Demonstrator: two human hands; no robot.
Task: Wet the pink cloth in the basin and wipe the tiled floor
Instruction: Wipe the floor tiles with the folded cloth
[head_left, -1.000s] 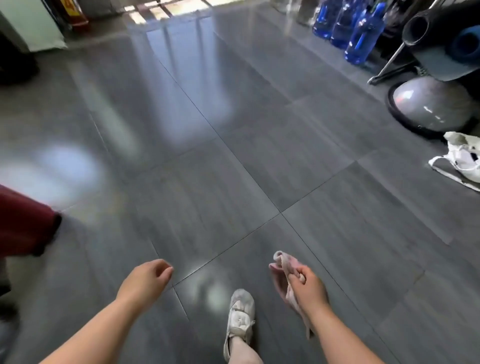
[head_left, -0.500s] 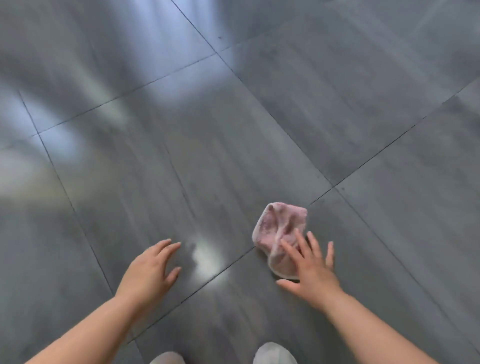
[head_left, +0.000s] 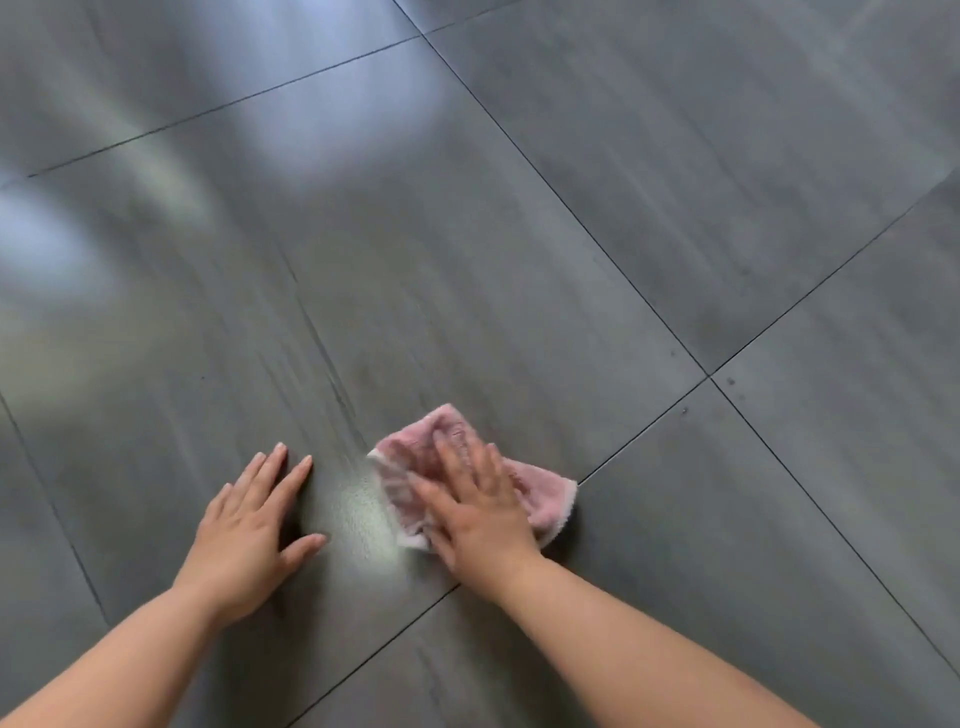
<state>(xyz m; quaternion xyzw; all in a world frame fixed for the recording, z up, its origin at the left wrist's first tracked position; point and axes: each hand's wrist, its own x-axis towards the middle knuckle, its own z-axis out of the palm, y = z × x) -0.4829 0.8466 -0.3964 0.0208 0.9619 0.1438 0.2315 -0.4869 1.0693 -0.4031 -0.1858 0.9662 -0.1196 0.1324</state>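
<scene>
The pink cloth (head_left: 545, 496) lies flat on the grey tiled floor (head_left: 649, 208), low in the middle of the view. My right hand (head_left: 475, 501) presses down on it with straight, spread fingers and covers most of its middle. My left hand (head_left: 254, 525) rests flat on the bare tile a little to the left of the cloth, fingers straight. A wet, shiny patch (head_left: 363, 514) shows on the tile between the two hands. No basin is in view.
Large dark grey tiles with thin dark grout lines (head_left: 706, 374) fill the whole view. Pale window reflections (head_left: 337, 104) lie across the tiles at the upper left.
The cloth went from held in my right hand above the floor to lying on the tile under my flat palm. My left hand came down flat on the tile. The view dropped closer to the floor.
</scene>
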